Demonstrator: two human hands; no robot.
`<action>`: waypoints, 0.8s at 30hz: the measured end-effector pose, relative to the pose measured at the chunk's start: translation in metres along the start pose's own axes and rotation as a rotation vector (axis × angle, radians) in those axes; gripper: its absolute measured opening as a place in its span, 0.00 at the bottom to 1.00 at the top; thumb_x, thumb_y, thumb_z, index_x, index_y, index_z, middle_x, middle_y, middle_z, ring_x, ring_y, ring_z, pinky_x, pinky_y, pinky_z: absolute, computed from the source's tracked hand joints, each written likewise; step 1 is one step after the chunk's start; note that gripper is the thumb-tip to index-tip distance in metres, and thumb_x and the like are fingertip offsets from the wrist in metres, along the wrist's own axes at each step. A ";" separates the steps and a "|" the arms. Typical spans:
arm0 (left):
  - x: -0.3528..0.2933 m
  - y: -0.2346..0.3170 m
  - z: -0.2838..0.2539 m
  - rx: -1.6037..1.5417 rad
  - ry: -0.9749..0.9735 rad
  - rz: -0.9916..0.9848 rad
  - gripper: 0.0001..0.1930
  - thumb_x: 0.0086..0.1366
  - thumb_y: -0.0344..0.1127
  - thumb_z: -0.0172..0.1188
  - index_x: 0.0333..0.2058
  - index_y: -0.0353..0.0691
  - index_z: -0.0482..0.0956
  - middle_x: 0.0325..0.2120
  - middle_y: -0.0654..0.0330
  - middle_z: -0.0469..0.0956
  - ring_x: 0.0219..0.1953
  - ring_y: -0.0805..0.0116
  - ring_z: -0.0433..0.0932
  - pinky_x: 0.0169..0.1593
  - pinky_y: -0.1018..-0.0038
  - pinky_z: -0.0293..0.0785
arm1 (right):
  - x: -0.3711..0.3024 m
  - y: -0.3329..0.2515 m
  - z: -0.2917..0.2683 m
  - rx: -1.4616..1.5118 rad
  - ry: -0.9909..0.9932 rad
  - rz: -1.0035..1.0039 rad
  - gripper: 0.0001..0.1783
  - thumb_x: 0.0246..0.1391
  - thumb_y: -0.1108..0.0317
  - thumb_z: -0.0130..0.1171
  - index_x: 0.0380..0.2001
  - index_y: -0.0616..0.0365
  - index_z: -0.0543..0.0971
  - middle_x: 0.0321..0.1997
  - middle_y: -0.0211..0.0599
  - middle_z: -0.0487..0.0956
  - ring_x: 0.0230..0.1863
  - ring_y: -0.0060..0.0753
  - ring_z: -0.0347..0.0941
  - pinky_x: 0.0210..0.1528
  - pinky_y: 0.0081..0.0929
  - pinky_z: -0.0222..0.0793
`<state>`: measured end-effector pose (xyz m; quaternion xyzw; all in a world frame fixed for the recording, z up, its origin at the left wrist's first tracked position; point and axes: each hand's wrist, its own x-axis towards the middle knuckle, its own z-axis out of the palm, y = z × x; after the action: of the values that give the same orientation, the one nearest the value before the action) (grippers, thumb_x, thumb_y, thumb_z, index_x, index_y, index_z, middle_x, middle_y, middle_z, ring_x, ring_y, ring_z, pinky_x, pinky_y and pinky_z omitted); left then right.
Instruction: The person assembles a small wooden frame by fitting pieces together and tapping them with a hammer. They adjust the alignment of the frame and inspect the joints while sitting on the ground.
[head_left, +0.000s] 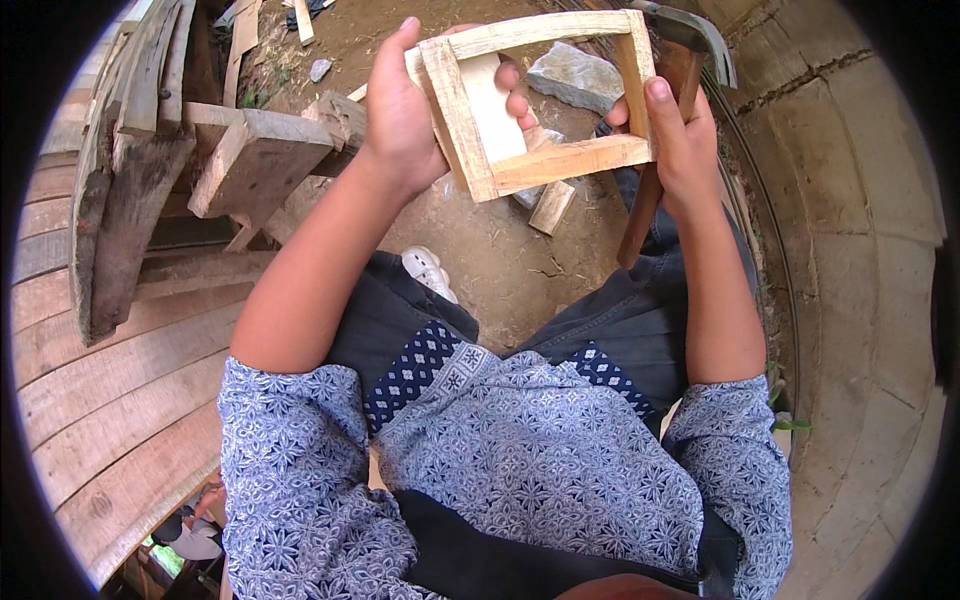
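Observation:
A small rectangular wooden frame (572, 157) of pale, rough strips is held up in front of me, over the ground. My left hand (405, 120) grips its left side, with fingertips showing through the opening. On the opposite side my right hand (683, 140) has its thumb against the frame's right strip. That same hand also holds a hammer (642, 215); its brown handle slants down below the palm and its metal claw head (712, 45) sticks out above. Part of the handle is hidden behind the fingers.
Left of me stands a rough timber bench (265, 150) beside a plank wall (130, 370). A concrete block wall (830, 200) rises on the right. On the dirt lie a grey stone (575, 78) and a wood offcut (551, 207). A person (192, 535) shows at lower left.

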<state>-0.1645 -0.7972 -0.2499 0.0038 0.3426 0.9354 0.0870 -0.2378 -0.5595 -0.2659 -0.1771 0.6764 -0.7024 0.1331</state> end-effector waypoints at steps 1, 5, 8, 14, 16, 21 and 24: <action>0.000 -0.001 0.002 0.022 0.004 0.003 0.32 0.70 0.60 0.27 0.47 0.37 0.70 0.31 0.52 0.74 0.34 0.55 0.76 0.44 0.54 0.76 | 0.000 0.000 0.001 0.000 0.006 -0.020 0.23 0.65 0.48 0.53 0.45 0.59 0.72 0.31 0.35 0.80 0.29 0.22 0.77 0.30 0.20 0.72; -0.001 0.001 0.005 0.049 0.005 -0.009 0.32 0.70 0.59 0.25 0.46 0.37 0.70 0.30 0.53 0.73 0.33 0.56 0.76 0.44 0.54 0.77 | -0.001 -0.002 0.001 0.035 0.013 -0.053 0.21 0.65 0.51 0.56 0.45 0.59 0.72 0.28 0.36 0.80 0.30 0.23 0.77 0.34 0.22 0.73; -0.002 0.001 0.003 0.075 0.017 -0.018 0.31 0.69 0.58 0.24 0.46 0.38 0.68 0.30 0.52 0.74 0.33 0.56 0.78 0.44 0.54 0.78 | -0.001 -0.002 -0.001 0.046 -0.014 -0.058 0.21 0.64 0.52 0.57 0.45 0.59 0.72 0.28 0.36 0.80 0.31 0.24 0.77 0.35 0.23 0.73; -0.001 0.000 0.003 0.135 0.029 -0.014 0.30 0.69 0.57 0.23 0.45 0.38 0.67 0.29 0.53 0.74 0.32 0.57 0.78 0.44 0.54 0.79 | 0.000 -0.003 0.000 0.050 -0.036 -0.088 0.20 0.64 0.53 0.57 0.46 0.59 0.72 0.28 0.36 0.80 0.31 0.24 0.77 0.35 0.23 0.73; -0.002 -0.001 0.003 0.126 0.028 -0.022 0.30 0.69 0.57 0.24 0.45 0.38 0.67 0.29 0.52 0.74 0.32 0.57 0.78 0.44 0.54 0.79 | -0.001 -0.003 0.000 0.043 -0.033 -0.082 0.20 0.64 0.53 0.57 0.46 0.59 0.72 0.28 0.36 0.80 0.31 0.24 0.77 0.35 0.23 0.73; -0.004 -0.002 0.017 0.178 0.116 -0.026 0.33 0.68 0.58 0.28 0.50 0.35 0.70 0.28 0.56 0.70 0.32 0.60 0.72 0.43 0.58 0.74 | -0.001 -0.004 0.000 -0.007 -0.029 -0.116 0.21 0.66 0.51 0.54 0.47 0.59 0.71 0.30 0.36 0.78 0.30 0.22 0.76 0.32 0.21 0.74; -0.004 -0.003 0.017 0.192 0.133 -0.033 0.33 0.68 0.58 0.28 0.51 0.36 0.70 0.29 0.55 0.71 0.32 0.59 0.73 0.43 0.58 0.75 | -0.001 -0.004 -0.001 -0.007 -0.042 -0.122 0.21 0.66 0.51 0.54 0.47 0.59 0.71 0.30 0.36 0.78 0.30 0.23 0.76 0.32 0.21 0.74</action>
<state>-0.1587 -0.7847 -0.2382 -0.0555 0.4355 0.8950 0.0785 -0.2375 -0.5584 -0.2623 -0.2332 0.6638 -0.7030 0.1035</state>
